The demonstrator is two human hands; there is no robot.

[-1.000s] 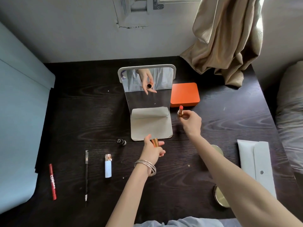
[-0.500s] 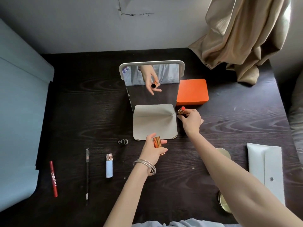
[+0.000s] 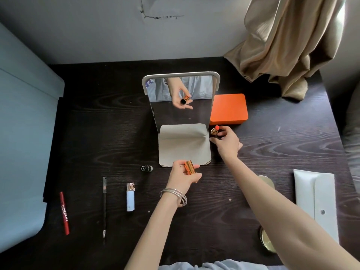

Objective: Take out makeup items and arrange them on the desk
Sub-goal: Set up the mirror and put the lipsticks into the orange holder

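My right hand (image 3: 227, 143) holds an open lipstick (image 3: 214, 130) with an orange-red tip, standing it on the dark desk (image 3: 272, 149) just right of the mirror's base and in front of the orange box (image 3: 228, 109). My left hand (image 3: 183, 177) grips the gold lipstick cap (image 3: 190, 167) near the front edge of the mirror base. On the desk to the left lie a red pencil (image 3: 64, 213), a thin black pencil (image 3: 104, 206), a white tube with a rose-gold top (image 3: 130, 196) and a small black bottle (image 3: 146, 168).
A standing mirror (image 3: 180, 98) with a beige base occupies the desk's middle. A white pouch (image 3: 316, 201) lies at the right, with a gold round compact (image 3: 267, 240) partly under my right forearm. A beige curtain (image 3: 288, 45) hangs at the back right; a pale blue panel (image 3: 23, 133) borders the left.
My right hand has lowered the open lipstick toward the desk beside the mirror base. My left hand kept the cap and stayed near the base. The camera tilted down slightly.
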